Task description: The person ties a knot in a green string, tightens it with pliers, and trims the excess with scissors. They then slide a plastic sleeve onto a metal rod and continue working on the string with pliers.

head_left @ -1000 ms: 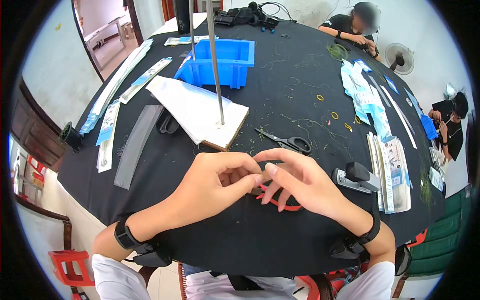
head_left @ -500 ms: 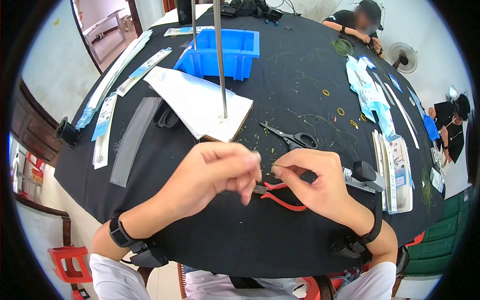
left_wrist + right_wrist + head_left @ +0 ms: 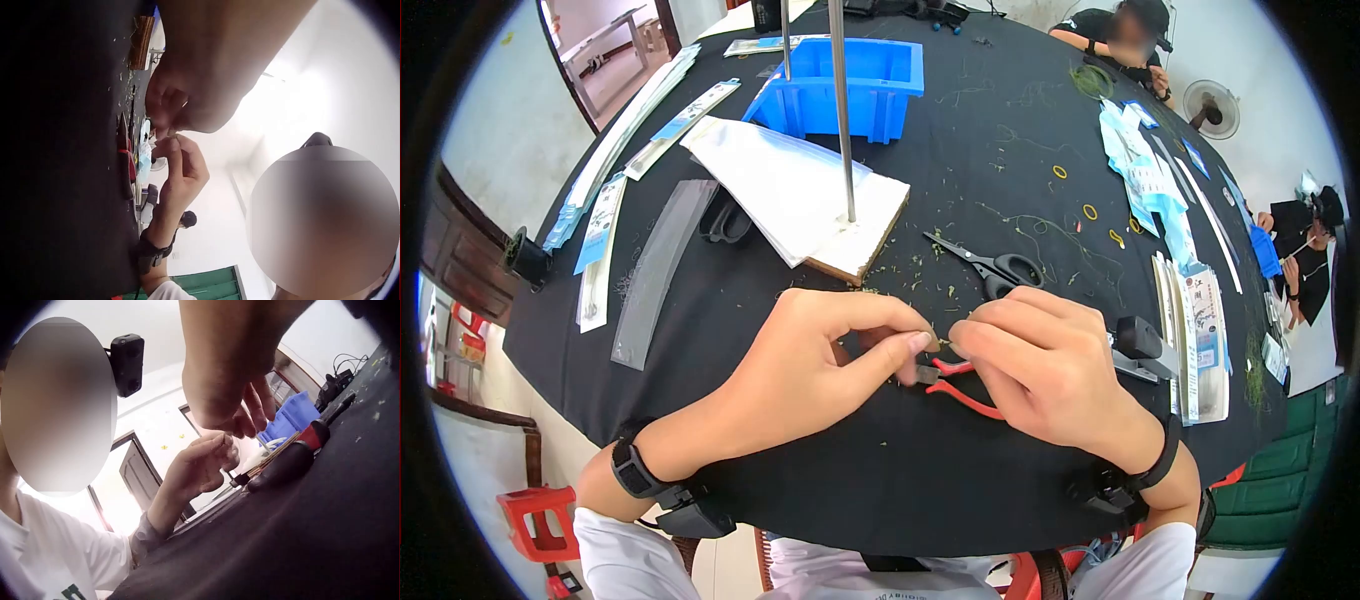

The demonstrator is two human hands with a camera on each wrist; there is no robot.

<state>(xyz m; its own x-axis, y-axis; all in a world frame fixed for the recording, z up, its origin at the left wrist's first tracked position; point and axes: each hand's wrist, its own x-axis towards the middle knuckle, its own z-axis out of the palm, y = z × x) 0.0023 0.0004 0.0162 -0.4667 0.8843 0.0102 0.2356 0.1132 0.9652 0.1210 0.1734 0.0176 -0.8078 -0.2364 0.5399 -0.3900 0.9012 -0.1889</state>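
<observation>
In the head view my left hand (image 3: 810, 365) and right hand (image 3: 1050, 370) meet almost fingertip to fingertip above the table. The left thumb and forefinger pinch a tiny, thin, greenish-brown piece, mostly hidden by the fingertips; I cannot tell its kind. My right thumb and fingers are drawn together at the same small piece, beside the left fingertips. Below the hands lie red-handled pliers (image 3: 960, 397), partly covered by the right hand. Black scissors (image 3: 990, 265) lie just beyond, blades pointing left. In the left wrist view the two hands' fingertips nearly touch.
A white board (image 3: 870, 230) with upright metal rods stands ahead, plastic sleeves (image 3: 770, 180) on it. Behind is a blue bin (image 3: 840, 110). A stapler (image 3: 1140, 345) and packets (image 3: 1205, 340) lie right; a grey strip (image 3: 662, 270) lies left. Green scraps and yellow rubber bands are scattered about.
The hands moved apart half a second ago, the right pinching a thin piece; now they are together again, the right turned with its back upward. The head view has shifted slightly.
</observation>
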